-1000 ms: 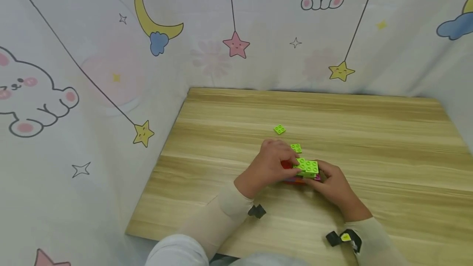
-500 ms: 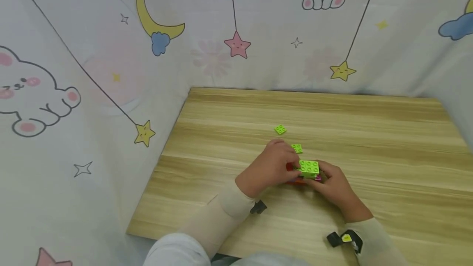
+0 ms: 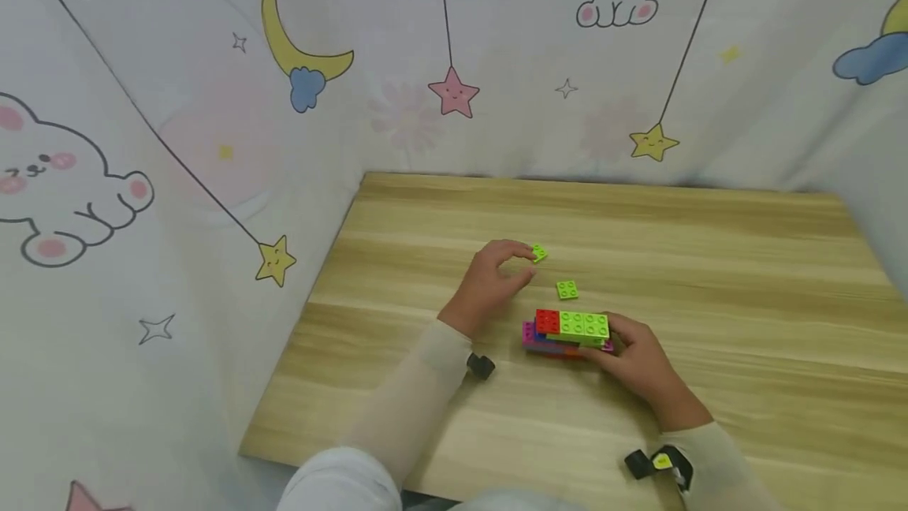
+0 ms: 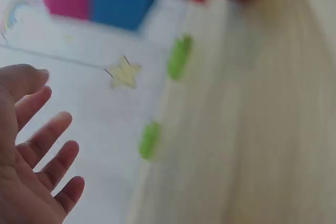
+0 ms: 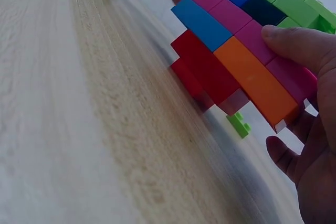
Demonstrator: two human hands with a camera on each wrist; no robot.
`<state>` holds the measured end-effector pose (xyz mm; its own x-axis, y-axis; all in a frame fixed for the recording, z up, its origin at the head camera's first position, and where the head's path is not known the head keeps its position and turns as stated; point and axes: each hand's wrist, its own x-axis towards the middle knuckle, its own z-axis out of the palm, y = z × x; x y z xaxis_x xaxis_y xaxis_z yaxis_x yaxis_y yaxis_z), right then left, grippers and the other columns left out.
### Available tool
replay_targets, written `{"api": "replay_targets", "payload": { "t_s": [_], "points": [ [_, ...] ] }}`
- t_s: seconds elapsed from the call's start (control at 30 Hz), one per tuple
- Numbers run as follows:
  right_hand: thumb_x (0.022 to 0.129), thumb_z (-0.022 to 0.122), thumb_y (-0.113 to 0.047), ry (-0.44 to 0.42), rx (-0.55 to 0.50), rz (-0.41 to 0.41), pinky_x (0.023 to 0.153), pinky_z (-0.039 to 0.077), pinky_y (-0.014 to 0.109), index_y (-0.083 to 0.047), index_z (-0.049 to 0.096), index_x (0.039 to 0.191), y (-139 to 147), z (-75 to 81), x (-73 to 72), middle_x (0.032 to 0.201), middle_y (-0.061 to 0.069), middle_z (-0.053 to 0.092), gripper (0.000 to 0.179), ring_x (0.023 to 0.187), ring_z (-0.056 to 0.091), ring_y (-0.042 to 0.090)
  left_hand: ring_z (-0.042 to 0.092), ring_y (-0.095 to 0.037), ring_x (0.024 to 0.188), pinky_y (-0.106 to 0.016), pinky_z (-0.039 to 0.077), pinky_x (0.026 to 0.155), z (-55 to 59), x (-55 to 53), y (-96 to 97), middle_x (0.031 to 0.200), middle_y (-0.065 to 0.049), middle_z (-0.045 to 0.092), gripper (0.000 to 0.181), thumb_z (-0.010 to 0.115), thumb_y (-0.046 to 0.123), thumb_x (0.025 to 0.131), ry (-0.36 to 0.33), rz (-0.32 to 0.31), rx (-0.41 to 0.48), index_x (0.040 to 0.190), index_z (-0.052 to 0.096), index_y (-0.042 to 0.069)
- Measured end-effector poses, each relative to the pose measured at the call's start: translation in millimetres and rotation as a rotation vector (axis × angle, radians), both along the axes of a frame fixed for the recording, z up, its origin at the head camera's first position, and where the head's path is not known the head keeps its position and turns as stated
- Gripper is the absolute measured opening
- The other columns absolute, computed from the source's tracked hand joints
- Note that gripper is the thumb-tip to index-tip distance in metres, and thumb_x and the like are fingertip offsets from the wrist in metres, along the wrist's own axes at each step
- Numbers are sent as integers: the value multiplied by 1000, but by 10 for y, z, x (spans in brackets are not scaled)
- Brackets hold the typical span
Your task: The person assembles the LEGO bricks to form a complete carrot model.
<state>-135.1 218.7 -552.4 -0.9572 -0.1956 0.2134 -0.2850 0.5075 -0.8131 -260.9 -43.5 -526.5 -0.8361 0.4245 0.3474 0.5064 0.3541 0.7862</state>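
My right hand point(image 3: 641, 361) grips the right end of a stack of toy building bricks point(image 3: 583, 326), thumb along its near side. Lime green and red bricks top the stack; below come blue, pink, orange and red ones, layered in the right wrist view. Over the table to the upper left, my left hand point(image 3: 489, 284) has its thumb and fingers spread apart. Its fingertips are beside a thin green brick point(image 3: 541, 254), partly covering it; contact is unclear. Another thin green brick point(image 3: 567, 290) lies between that one and the stack. The left wrist view shows the left hand point(image 4: 37, 150) holding nothing.
A wood-grain table point(image 3: 681, 251) carries the bricks. White cloth point(image 3: 525, 132) printed with stars and animals hangs behind and at the left. Dark wrist cameras point(image 3: 481, 367) sit on both forearms.
My left hand has left the stack and moved up and left to the far green brick. The red brick at the stack's left end now shows. The right hand keeps its grip.
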Motion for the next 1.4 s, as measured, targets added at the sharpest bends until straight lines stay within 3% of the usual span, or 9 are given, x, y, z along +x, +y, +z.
{"api": "replay_targets", "payload": {
  "t_s": [0.23, 0.33, 0.47, 0.6, 0.7, 1.0, 1.13, 1.27, 1.4],
  "points": [
    [89, 85, -21, -36, 10, -8, 100, 40, 12, -9, 71, 127, -3, -10, 17, 122, 3, 74, 42, 118, 63, 8, 50, -21, 135, -49, 32, 116, -354, -447, 166, 139, 6, 64, 51, 81, 43, 89, -144, 199, -309, 136, 68, 27],
    [88, 85, -22, -36, 14, -9, 100, 40, 13, -9, 71, 127, -7, -8, 19, 122, 2, 73, 43, 118, 63, 9, 52, -23, 130, -53, 33, 109, -409, -533, 265, 134, 7, 67, 50, 82, 47, 87, -115, 242, -405, 132, 71, 29],
    [88, 85, -23, -40, 20, -10, 101, 40, 14, -10, 71, 127, -14, -5, 12, 122, 2, 74, 43, 119, 64, 13, 56, -21, 121, -50, 35, 102, -419, -546, 318, 123, 8, 72, 36, 82, 41, 89, -83, 264, -416, 122, 77, 27],
    [88, 85, -23, -37, 20, -7, 101, 40, 14, -10, 71, 127, -24, -12, 8, 122, 2, 74, 43, 119, 64, 14, 60, -14, 116, -40, 41, 105, -387, -425, 232, 117, 9, 72, 29, 82, 32, 91, -148, 219, -248, 118, 78, 25],
    [88, 86, -21, -27, 14, -1, 100, 40, 13, -9, 71, 126, -31, -12, 8, 122, 2, 74, 43, 118, 64, 12, 61, -10, 114, -36, 48, 103, -318, -248, 93, 115, 11, 70, 28, 81, 25, 91, -149, 110, -94, 119, 77, 23],
    [87, 86, -20, -29, 12, -7, 98, 40, 12, -8, 71, 126, -3, -9, 13, 121, 4, 74, 44, 116, 63, 6, 63, -14, 109, -40, 54, 98, 109, 393, -287, 113, 2, 69, 26, 81, 9, 89, 155, -248, 110, 114, 77, 14],
    [86, 86, -17, -4, 1, 4, 98, 41, 11, -8, 71, 125, 13, -7, 4, 120, 5, 74, 43, 116, 62, 4, 63, -15, 106, -34, 52, 97, 247, 561, -320, 111, 1, 68, 23, 83, 9, 88, 256, -340, 65, 111, 78, 12],
    [87, 86, -17, 12, 11, 9, 98, 40, 10, -8, 71, 126, 15, -18, -3, 121, 4, 74, 43, 116, 61, 1, 60, -11, 107, -25, 48, 97, 311, 628, -322, 111, 4, 66, 23, 85, 13, 87, 329, -325, -50, 109, 79, 15],
    [86, 86, -17, 11, 14, 8, 98, 41, 11, -8, 71, 126, 14, -18, -2, 120, 4, 74, 43, 115, 62, 3, 60, -11, 105, -22, 49, 95, 345, 650, -327, 111, 3, 65, 23, 85, 11, 86, 327, -325, -78, 109, 80, 12]
  ]
}}
